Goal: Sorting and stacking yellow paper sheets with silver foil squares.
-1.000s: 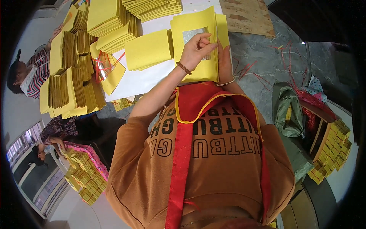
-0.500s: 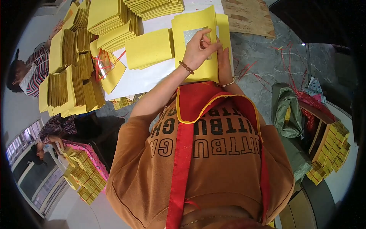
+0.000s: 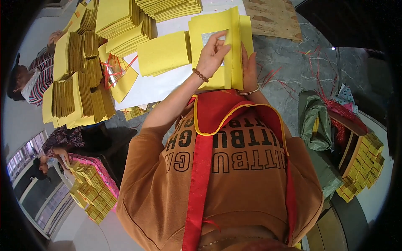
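A stack of yellow paper sheets (image 3: 203,23) lies in front of me on a white-topped table, with a silver rectangle (image 3: 208,38) on its top sheet, partly hidden by my left hand. My left hand (image 3: 213,52), with a brown bead bracelet at the wrist, curls its thumb and fingers at the left edge of a raised yellow flap (image 3: 235,50). Behind that flap, on its right side, my right hand (image 3: 250,69) stands with outstretched fingers against the paper; its thumb is hidden. Left of them lies a smaller yellow stack (image 3: 163,53).
Several yellow paper bundles (image 3: 115,19) crowd the table's left and far sides. Red strips (image 3: 115,69) lie beside them. A wooden board (image 3: 272,19) adjoins at right. Two other people work at left. A green sack (image 3: 314,121) and bundled yellow paper (image 3: 364,163) stand at right.
My left hand has shifted slightly left, drawing the flap's edge over the silver rectangle. The flap now stands higher between my hands. My right hand has moved slightly right.
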The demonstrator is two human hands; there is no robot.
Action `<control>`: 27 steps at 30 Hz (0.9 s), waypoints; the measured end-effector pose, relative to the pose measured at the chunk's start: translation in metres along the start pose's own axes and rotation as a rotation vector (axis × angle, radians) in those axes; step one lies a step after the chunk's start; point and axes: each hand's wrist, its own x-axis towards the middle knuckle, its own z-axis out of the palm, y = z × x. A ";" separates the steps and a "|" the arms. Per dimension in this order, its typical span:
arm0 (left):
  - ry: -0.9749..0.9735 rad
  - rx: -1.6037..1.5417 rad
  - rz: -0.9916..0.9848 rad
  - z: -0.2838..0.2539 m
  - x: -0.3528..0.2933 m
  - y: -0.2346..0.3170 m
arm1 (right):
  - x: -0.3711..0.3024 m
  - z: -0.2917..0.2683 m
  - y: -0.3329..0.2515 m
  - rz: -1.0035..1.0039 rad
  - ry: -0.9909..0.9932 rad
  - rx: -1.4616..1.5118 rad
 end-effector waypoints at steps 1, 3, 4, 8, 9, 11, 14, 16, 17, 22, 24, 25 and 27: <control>0.057 0.119 0.002 -0.001 -0.001 0.001 | 0.000 0.002 0.000 0.011 0.039 0.032; 0.092 0.224 0.099 0.000 0.001 -0.001 | 0.001 -0.002 0.001 -0.007 0.003 0.013; 0.127 0.330 0.196 0.001 0.001 0.000 | 0.002 -0.003 0.002 -0.026 -0.033 -0.005; 0.066 0.447 0.145 0.007 0.002 0.012 | 0.002 -0.004 0.006 -0.039 -0.061 -0.097; 0.111 0.508 0.171 0.009 0.002 0.012 | 0.002 -0.003 0.006 -0.020 -0.055 -0.115; 0.157 0.570 0.197 0.010 0.002 0.011 | 0.000 -0.001 0.006 0.000 -0.050 -0.134; 0.144 0.600 0.220 0.009 0.003 0.008 | 0.000 0.000 0.005 -0.015 -0.092 -0.117; 0.114 0.533 0.246 0.006 0.004 0.007 | 0.001 -0.002 0.005 -0.049 -0.085 -0.134; 0.117 0.534 0.246 0.006 0.003 0.005 | 0.001 -0.003 0.006 -0.047 -0.088 -0.134; 0.093 0.442 0.193 0.004 0.001 0.006 | 0.000 0.002 0.002 -0.038 -0.052 -0.068; 0.112 0.366 0.140 0.003 0.000 0.002 | 0.000 0.001 0.002 -0.062 -0.061 -0.100; 0.132 0.290 0.088 0.003 -0.001 0.001 | 0.001 0.001 0.002 -0.086 -0.071 -0.132; 0.144 0.275 0.079 0.001 -0.001 -0.002 | 0.001 0.000 0.003 -0.082 -0.081 -0.110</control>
